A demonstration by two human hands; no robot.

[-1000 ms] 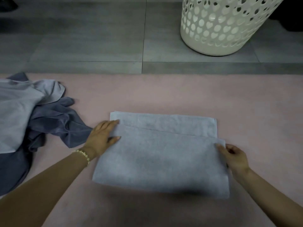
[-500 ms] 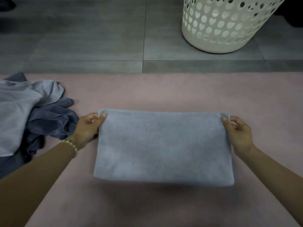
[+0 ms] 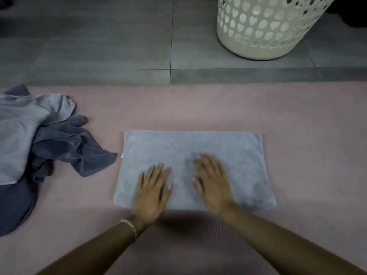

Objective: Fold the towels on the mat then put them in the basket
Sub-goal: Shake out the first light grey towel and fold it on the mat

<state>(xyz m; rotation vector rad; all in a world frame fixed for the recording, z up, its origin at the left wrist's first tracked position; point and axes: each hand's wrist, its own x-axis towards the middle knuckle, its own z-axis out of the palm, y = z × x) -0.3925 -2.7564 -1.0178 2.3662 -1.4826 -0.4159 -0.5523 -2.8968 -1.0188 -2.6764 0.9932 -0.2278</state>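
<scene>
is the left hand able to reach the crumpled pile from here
Probably yes: the left hand lies flat on the folded towel, holding nothing, and only bare mat separates it from the crumpled pile on its left.

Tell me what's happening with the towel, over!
Flat on the folded towel: left hand, right hand. It lies on mat, basket beyond. At left, unfolded pile, not blocking.

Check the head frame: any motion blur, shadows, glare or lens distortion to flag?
Head view: right hand smeared by motion blur, left hand sharper; soft dark shadow on the mat under the wrists, along the near edge of the towel; light dim and flat, no glare; distortion mild, mat edge and tile joints read nearly straight.
</scene>
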